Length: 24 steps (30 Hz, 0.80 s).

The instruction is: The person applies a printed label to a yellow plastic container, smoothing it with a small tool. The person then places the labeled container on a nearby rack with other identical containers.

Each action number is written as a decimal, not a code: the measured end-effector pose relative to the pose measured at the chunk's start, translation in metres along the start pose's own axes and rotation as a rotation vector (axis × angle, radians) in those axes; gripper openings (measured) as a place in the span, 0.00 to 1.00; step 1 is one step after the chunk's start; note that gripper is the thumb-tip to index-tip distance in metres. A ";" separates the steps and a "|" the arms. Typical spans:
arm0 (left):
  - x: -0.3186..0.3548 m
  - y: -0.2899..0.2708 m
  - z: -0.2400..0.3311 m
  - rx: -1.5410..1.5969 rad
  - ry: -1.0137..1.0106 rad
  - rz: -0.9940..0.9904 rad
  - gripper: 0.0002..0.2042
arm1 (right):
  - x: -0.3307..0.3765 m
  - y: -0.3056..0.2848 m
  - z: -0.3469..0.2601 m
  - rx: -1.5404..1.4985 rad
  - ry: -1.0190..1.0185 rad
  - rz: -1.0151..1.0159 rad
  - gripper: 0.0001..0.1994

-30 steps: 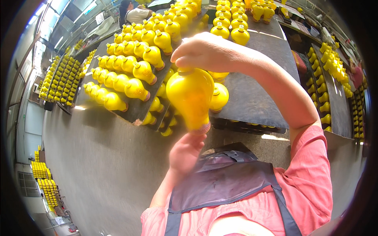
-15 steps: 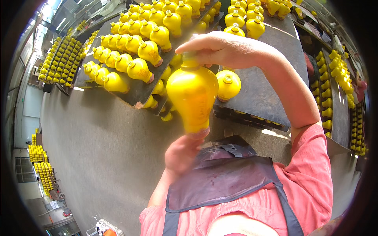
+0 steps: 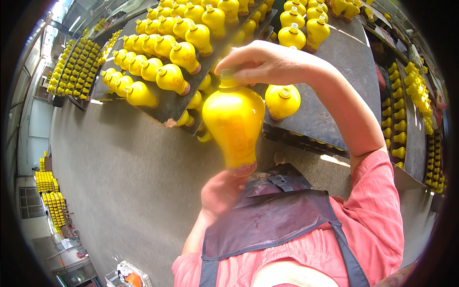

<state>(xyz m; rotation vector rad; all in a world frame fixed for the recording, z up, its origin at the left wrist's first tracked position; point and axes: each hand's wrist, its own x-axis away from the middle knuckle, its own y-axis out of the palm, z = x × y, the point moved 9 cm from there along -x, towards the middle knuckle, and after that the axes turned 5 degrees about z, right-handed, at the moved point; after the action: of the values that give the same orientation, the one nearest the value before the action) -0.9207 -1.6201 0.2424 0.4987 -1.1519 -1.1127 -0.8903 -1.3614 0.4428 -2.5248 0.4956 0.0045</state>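
A glossy yellow bottle [image 3: 233,119] with a wide shoulder, narrow waist and rough pinkish base rim stands upright in front of me. My right hand [image 3: 270,62] reaches over from above, its fingers closed round the neck. Under the base is my left hand [image 3: 220,195], its curled fingers touching the bottom; they are partly hidden and blurred. Faint marking shows on the bottle's side. Just beyond it, another yellow bottle [image 3: 283,101] stands at the near edge of a dark board [image 3: 330,103].
Rows of yellow bottles [image 3: 167,76] fill a dark rack [image 3: 165,107] at the far left. More bottles [image 3: 292,34] stand at the back of the right board. A stacked rack [image 3: 400,119] is on the right. Grey floor [image 3: 129,182] lies to the left.
The bottle has turned a little between my hands, and its base sits slightly lower in view. The background has shifted slightly. Both hands stay at the neck and base.
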 end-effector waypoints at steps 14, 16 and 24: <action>0.000 -0.013 -0.002 0.092 -0.012 -0.014 0.33 | -0.013 0.007 0.011 -0.072 -0.033 -0.020 0.22; -0.001 -0.016 -0.002 0.094 -0.005 -0.007 0.33 | -0.015 0.009 0.013 -0.088 -0.034 -0.029 0.21; -0.003 -0.022 0.000 0.084 -0.010 0.021 0.26 | -0.020 0.012 0.015 -0.112 -0.048 -0.056 0.20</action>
<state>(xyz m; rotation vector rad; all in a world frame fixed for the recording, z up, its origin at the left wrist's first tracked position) -0.9300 -1.6262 0.2237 0.5458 -1.2143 -1.0534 -0.9118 -1.3555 0.4263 -2.6401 0.4157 0.0734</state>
